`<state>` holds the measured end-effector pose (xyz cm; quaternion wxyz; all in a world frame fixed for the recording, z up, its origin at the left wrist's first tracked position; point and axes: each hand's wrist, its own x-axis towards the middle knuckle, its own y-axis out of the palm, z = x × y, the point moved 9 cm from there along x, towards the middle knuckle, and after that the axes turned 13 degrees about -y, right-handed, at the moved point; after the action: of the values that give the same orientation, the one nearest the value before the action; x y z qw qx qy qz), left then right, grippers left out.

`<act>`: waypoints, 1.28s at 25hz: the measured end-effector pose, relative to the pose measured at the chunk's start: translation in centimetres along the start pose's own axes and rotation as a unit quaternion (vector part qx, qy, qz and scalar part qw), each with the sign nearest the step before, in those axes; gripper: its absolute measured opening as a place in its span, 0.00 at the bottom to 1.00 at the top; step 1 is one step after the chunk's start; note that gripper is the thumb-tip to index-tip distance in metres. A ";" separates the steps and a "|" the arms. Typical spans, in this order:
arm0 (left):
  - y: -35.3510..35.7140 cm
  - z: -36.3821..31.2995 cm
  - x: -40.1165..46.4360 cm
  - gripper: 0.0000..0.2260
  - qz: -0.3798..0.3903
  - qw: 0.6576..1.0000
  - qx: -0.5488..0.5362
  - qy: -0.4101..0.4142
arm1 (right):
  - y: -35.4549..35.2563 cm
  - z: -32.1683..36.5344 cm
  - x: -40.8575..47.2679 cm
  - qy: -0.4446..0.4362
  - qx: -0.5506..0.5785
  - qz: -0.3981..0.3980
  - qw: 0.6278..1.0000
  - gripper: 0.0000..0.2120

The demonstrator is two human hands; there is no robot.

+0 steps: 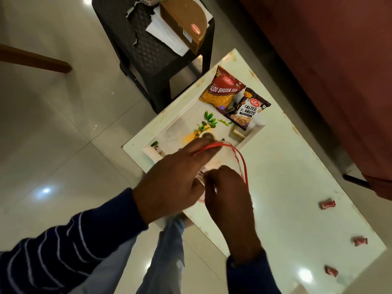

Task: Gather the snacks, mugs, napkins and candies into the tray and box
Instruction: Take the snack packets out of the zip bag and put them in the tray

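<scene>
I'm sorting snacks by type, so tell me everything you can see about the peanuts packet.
The peanuts packet is a small sealed pouch, glossy like plastic film, dark brown at the top and white below, printed "Salted Peanuts" with a red logo and a picture of peanuts. It lies flat and face up at the far end of the tray, turned diagonally, its edge overlapping the bhujia packet. Neither hand touches it.

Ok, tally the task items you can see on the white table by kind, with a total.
Snack packets: 2, the red-and-yellow aloo bhujia sev packet and the black-and-white salted peanuts packet, both on the white floral tray.
Red-wrapped candies: 3, loose on the white table.
Total: 5.
</scene>
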<state>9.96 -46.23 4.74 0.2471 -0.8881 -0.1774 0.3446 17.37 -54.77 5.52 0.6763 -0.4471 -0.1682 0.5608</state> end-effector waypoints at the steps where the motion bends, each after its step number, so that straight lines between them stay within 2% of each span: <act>1: -0.7 0.2 0.3 0.33 -0.014 1.000 0.001 0.000 | -1.7 0.9 -0.5 -0.031 0.042 -0.052 0.997 0.08; 3: -1.8 0.7 0.9 0.31 -0.022 1.000 -0.007 0.001 | -5.6 1.2 -2.0 -0.029 0.139 -0.148 0.979 0.05; 4: -2.3 1.2 1.2 0.32 -0.021 1.000 -0.011 -0.003 | -7.1 0.3 -2.8 0.010 0.243 -0.201 0.949 0.06; 5: -2.6 1.8 1.3 0.32 -0.020 1.000 -0.010 -0.008 | -7.8 -1.3 -3.2 0.074 0.373 -0.252 0.890 0.08; 6: -2.8 2.2 1.4 0.33 -0.017 1.000 -0.004 -0.012 | -7.4 -3.1 -3.5 0.138 0.484 -0.294 0.813 0.11; 7: -2.7 2.5 1.4 0.33 -0.011 1.000 0.002 -0.017 | -6.8 -4.4 -3.5 0.181 0.546 -0.311 0.757 0.12; 8: -2.5 2.7 1.2 0.33 -0.003 1.000 0.008 -0.022 | -6.3 -5.5 -3.0 0.211 0.574 -0.316 0.725 0.14; 11: -1.4 2.9 0.1 0.33 0.021 0.999 0.024 -0.026 | -4.8 -6.9 -0.4 0.248 0.608 -0.298 0.692 0.18; 14: -0.5 3.5 -1.0 0.33 0.031 0.999 0.028 -0.025 | -3.0 -7.1 1.4 0.256 0.654 -0.273 0.657 0.16; 17: 0.8 4.2 -1.9 0.32 0.066 0.995 0.053 -0.044 | -1.4 -6.7 3.3 0.221 0.723 -0.219 0.617 0.21; 20: 2.2 4.1 -2.7 0.31 0.101 0.991 0.074 -0.046 | 0.2 -7.0 5.7 0.165 0.736 -0.187 0.629 0.25; 23: 3.3 3.8 -3.1 0.30 0.142 0.987 0.071 -0.036 | 1.9 -9.3 8.5 0.128 0.692 -0.177 0.688 0.28; 27: 3.6 2.5 -2.8 0.30 0.141 0.988 0.053 -0.022 | 4.7 -15.1 10.6 0.182 0.568 -0.178 0.782 0.31; 29: 3.8 1.2 -2.6 0.30 0.146 0.988 0.043 -0.002 | 6.1 -17.7 11.3 0.214 0.531 -0.176 0.801 0.29; 32: 4.1 0.7 -1.8 0.30 0.150 0.988 0.037 -0.003 | 7.9 -20.0 12.5 0.228 0.519 -0.174 0.805 0.26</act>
<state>8.79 -50.18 2.92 0.2246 -0.8938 -0.0306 0.3869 31.11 -51.95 -15.09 0.9125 -0.1077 0.2323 0.3191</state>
